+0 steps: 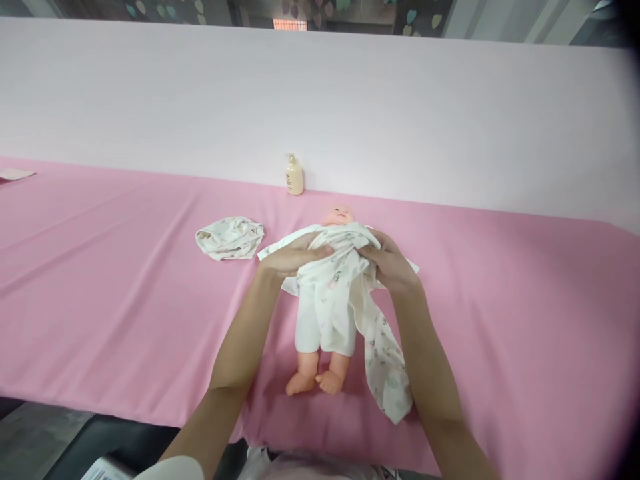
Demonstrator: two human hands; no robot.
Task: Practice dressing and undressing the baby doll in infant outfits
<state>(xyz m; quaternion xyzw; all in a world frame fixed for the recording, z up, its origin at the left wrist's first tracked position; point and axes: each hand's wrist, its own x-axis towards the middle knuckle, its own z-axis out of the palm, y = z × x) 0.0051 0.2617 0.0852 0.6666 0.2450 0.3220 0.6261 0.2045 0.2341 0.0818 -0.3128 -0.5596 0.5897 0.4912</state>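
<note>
A baby doll [340, 215] lies on its back on the pink cloth, head toward the wall and bare feet toward me. White clothing covers its body and upper legs. Over its chest, a white printed baby garment [337, 283] is bunched up, and one long part of it trails down to the right past the doll's legs. My left hand [297, 255] grips the bunched fabric from the left, thumb on top. On the right side, my right hand [387, 259] pinches the same garment between thumb and fingers. The doll's arms are hidden.
Left of the doll lies a crumpled printed cloth [230, 238]. A cream pump bottle [295, 176] stands against the white wall [320, 100]. The pink cloth [125, 300] covers the table. A pale flat item [15, 175] sits at the far left edge.
</note>
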